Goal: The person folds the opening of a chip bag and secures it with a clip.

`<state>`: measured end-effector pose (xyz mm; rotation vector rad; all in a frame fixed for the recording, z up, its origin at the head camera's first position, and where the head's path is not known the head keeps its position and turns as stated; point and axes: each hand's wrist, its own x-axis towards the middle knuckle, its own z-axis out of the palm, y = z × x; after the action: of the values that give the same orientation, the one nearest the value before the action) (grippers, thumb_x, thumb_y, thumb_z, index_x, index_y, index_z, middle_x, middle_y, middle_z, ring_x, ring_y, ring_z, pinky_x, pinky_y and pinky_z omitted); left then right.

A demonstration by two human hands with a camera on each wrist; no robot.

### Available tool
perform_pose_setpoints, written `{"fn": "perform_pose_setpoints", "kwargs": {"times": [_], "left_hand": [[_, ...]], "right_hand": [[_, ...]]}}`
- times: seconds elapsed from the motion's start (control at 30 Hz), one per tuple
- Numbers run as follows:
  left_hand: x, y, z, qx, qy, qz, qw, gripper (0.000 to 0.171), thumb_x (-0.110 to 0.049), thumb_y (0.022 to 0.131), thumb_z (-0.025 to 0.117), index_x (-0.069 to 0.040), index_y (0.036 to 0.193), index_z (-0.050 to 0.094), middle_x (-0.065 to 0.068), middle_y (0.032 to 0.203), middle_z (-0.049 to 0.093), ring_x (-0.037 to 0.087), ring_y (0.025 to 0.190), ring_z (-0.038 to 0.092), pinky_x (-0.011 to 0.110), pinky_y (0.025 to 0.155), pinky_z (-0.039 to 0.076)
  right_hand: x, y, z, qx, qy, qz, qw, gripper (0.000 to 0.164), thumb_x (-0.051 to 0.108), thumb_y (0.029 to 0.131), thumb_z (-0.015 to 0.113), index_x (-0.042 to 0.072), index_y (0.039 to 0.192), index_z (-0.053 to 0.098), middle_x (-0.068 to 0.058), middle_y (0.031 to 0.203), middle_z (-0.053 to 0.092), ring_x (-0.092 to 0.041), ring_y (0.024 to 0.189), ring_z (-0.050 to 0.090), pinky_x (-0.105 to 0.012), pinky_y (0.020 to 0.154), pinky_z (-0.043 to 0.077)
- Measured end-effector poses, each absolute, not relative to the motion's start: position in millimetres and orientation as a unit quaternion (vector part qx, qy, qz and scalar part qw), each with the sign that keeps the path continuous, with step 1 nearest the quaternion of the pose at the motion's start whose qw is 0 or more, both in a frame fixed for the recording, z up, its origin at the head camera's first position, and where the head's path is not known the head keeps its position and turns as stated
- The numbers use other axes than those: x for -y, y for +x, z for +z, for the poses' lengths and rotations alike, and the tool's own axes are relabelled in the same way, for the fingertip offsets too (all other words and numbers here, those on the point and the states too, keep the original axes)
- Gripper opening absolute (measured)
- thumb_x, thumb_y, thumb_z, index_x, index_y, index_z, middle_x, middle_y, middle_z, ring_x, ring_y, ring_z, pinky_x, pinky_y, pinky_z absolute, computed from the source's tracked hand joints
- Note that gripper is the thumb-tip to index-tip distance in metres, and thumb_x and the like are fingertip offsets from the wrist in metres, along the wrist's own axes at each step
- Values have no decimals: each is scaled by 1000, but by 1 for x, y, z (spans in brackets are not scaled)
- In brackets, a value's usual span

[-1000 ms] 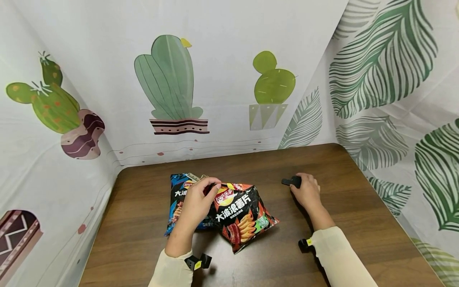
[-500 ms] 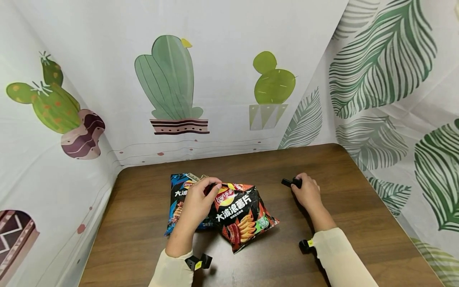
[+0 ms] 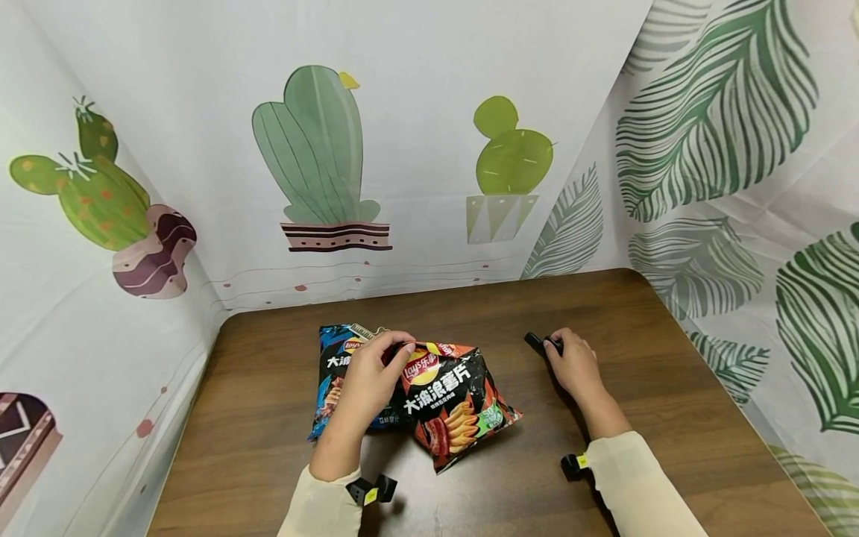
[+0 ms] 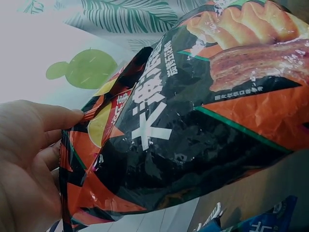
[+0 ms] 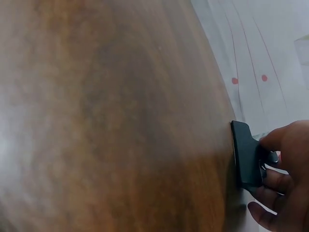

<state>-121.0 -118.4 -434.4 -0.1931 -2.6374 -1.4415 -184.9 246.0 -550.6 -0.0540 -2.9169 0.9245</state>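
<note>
My left hand [image 3: 369, 373] pinches the top corner of a black and orange chip bag [image 3: 446, 406] between thumb and fingers. That bag is tilted, its lower end toward me. In the left wrist view the top edge of the chip bag [image 4: 159, 130] is creased and gaping beside the thumb. My right hand [image 3: 576, 362] holds a black bag clip [image 5: 248, 157] by its handle, over the right part of the table. The clip's flat bar points away from the fingers.
A blue and black chip bag [image 3: 330, 365] lies partly under my left hand and the orange bag. A pale striped piece [image 3: 362, 332] sits at its top edge. The wooden table [image 3: 671, 373] meets a printed curtain [image 3: 429, 149] at the back.
The black clip has turned in my right hand, its bar now slanting more. That hand has shifted slightly toward me. My left hand and the bags stay put.
</note>
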Motion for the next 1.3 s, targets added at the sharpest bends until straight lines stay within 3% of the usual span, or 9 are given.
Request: {"fn": "perform_pose_setpoints", "kwargs": {"times": [0.33,0.53,0.93,1.3], "left_hand": [[118,-120,-434,871,-71,-481,66,12,-28,101,64,-23,107,72,-3,98,70,16,73,56,28,64,47],[117,-120,-434,869,-74,-484,66,11,-28,101,64,-23,107,72,-4,95,69,16,70,55,28,62,47],[117,-120,-435,866,-77,-490,64,11,-28,101,63,-25,107,72,-4,97,69,14,63,56,28,60,47],[116,-118,-433,866,-75,-490,61,12,-28,101,63,-24,108,72,-4,96,69,14,60,55,28,59,47]], "right_hand": [[-244,-183,-551,948,-22,317,38,47,30,101,59,-1,135,52,-21,108,69,-42,104,62,-56,91,37],[-242,-183,-550,946,-27,323,27,47,31,98,63,-2,131,56,-21,111,66,-40,105,61,-56,93,43],[-241,-176,-546,936,-25,350,24,44,32,97,66,-5,121,64,-21,105,64,-32,93,60,-43,79,48],[-236,-173,-543,917,-19,398,11,41,40,99,64,8,123,64,-17,113,70,-29,99,63,-37,80,49]]}}
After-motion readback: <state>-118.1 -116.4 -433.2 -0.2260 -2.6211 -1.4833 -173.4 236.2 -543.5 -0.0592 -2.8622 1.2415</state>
